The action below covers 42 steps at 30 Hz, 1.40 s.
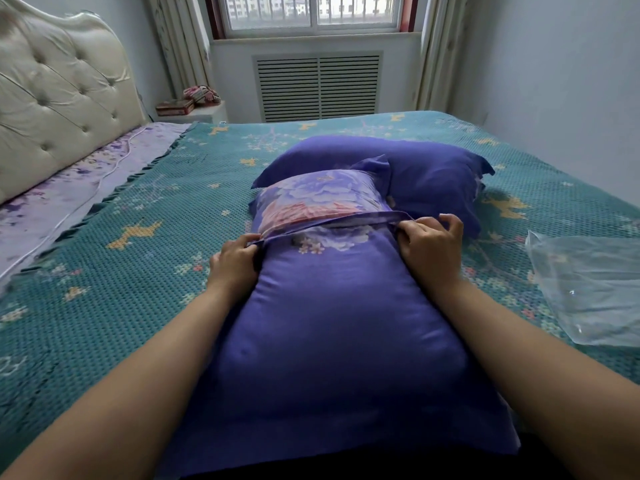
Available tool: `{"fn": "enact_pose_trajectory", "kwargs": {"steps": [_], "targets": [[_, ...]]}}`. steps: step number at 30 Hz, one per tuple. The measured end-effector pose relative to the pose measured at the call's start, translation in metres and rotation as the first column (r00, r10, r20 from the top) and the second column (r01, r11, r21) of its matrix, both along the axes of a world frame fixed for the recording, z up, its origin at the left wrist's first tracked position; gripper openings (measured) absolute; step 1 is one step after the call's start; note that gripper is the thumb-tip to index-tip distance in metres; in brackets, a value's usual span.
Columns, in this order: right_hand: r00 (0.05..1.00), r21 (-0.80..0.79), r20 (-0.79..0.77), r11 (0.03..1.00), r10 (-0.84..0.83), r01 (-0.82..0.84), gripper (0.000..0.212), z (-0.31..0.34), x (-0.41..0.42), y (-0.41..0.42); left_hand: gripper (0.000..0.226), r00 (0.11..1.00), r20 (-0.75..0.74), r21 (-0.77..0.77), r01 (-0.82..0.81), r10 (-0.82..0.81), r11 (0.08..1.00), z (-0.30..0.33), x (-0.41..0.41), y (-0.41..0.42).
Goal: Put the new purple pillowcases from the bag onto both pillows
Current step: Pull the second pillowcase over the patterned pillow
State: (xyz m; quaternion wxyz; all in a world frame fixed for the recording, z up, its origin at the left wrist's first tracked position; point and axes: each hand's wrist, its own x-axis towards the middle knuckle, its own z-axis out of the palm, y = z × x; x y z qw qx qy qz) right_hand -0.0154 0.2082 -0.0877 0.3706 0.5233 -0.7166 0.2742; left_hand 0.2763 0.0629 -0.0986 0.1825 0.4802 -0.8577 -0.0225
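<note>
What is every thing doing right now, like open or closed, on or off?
Near pillow: partly covered, far end still bare.
Purple pillowcase: hem held at both sides.
Left hand: gripping hem.
Right hand: gripping hem.
Far pillow: fully covered.
Plastic bag: flat on the bed.
Window: closed.

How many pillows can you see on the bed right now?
2. The near pillow lies between the left hand and right hand, which grip its pillowcase opening. The far pillow, already in purple, lies behind it. No others show.

Purple pillowcase (332,341) with pale floral print, teal bedspread (104,289) with yellow motifs, cream tufted headboard (52,98).
</note>
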Motion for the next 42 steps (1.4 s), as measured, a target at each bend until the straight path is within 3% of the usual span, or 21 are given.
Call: {"fn": "enact_pose_trajectory", "kwargs": {"steps": [3, 5, 8, 10, 13, 16, 19, 21, 23, 25, 27, 29, 31, 34, 35, 38, 40, 42], "targets": [[0.985, 0.221, 0.057, 0.964, -0.162, 0.146, 0.013, -0.012, -0.013, 0.001, 0.044, 0.977, 0.2, 0.181, 0.038, -0.074, 0.983, 0.006, 0.011, -0.005], [0.954, 0.437, 0.11, 0.876, -0.279, 0.205, 0.013, -0.016, -0.015, 0.001, 0.038, 0.92, 0.381, 0.223, 0.007, -0.094, 0.975, 0.011, 0.018, -0.006], [0.938, 0.527, 0.056, 0.808, -0.343, 0.264, 0.017, -0.013, -0.009, 0.002, 0.032, 0.812, 0.577, 0.191, -0.032, -0.086, 0.981, 0.01, 0.016, -0.006], [0.942, 0.555, 0.021, 0.788, -0.336, 0.268, 0.021, -0.007, 0.0, 0.002, 0.036, 0.771, 0.633, 0.189, -0.06, -0.075, 0.98, 0.007, 0.015, -0.006], [0.941, 0.619, -0.024, 0.735, -0.336, 0.278, 0.026, -0.002, 0.005, 0.003, 0.038, 0.86, 0.51, 0.043, -0.053, 0.024, 0.998, 0.005, 0.012, -0.008], [0.964, 0.537, -0.05, 0.807, -0.26, 0.245, 0.03, -0.005, 0.004, 0.008, 0.033, 0.951, 0.257, -0.05, -0.164, 0.171, 0.985, 0.005, 0.005, -0.005], [0.967, 0.355, -0.187, 0.906, -0.174, 0.232, 0.018, -0.011, 0.003, 0.012, 0.031, 0.934, 0.298, -0.023, -0.2, 0.198, 0.98, 0.001, 0.001, -0.002], [0.958, 0.31, -0.253, 0.927, -0.135, 0.212, 0.012, -0.014, 0.001, 0.01, 0.028, 0.938, 0.304, -0.114, -0.139, 0.168, 0.984, 0.0, 0.004, -0.002], [0.958, 0.253, -0.261, 0.949, -0.121, 0.189, 0.01, -0.016, -0.002, 0.009, 0.022, 0.967, 0.215, -0.198, -0.096, 0.139, 0.975, 0.002, 0.007, -0.003], [0.957, 0.208, -0.254, 0.959, -0.139, 0.194, 0.017, -0.019, -0.007, 0.008, 0.022, 0.983, 0.036, -0.088, -0.177, 0.181, 0.98, 0.005, 0.006, -0.004], [0.961, 0.205, -0.248, 0.964, -0.119, 0.172, 0.029, -0.021, -0.006, 0.009, 0.03, 0.95, -0.093, 0.162, -0.282, 0.299, 0.946, 0.009, 0.001, -0.006], [0.964, 0.232, -0.249, 0.961, -0.089, 0.149, 0.035, -0.016, -0.001, 0.009, 0.035, 0.932, -0.046, 0.277, -0.333, 0.359, 0.901, 0.011, -0.005, -0.005], [0.965, 0.279, -0.243, 0.946, -0.096, 0.164, 0.036, -0.009, 0.003, 0.008, 0.034, 0.927, 0.033, 0.184, -0.374, 0.374, 0.909, 0.01, -0.01, -0.001], [0.974, 0.348, -0.206, 0.923, -0.098, 0.166, 0.039, 0.0, 0.004, 0.008, 0.029, 0.973, 0.011, -0.045, -0.232, 0.232, 0.972, 0.006, -0.01, -0.008], [0.987, 0.415, -0.138, 0.899, -0.086, 0.137, 0.043, 0.005, 0.005, 0.008, 0.026, 0.988, -0.06, -0.044, -0.147, 0.144, 0.988, 0.007, -0.009, -0.012], [0.996, 0.6, 0.074, 0.8, -0.056, 0.0, 0.066, 0.022, 0.006, 0.006, 0.033, 0.93, -0.363, 0.116, 0.113, -0.064, 0.987, 0.021, -0.009, -0.016], [0.998, 0.585, 0.058, 0.809, 0.031, -0.059, 0.07, 0.03, 0.01, 0.0, 0.035, 0.907, -0.384, 0.182, 0.26, -0.175, 0.948, 0.032, -0.01, -0.013], [0.997, 0.574, -0.044, 0.818, 0.069, -0.031, 0.051, 0.031, 0.008, -0.009, 0.023, 0.917, -0.306, 0.207, 0.326, -0.256, 0.922, 0.039, -0.012, -0.013]]}}
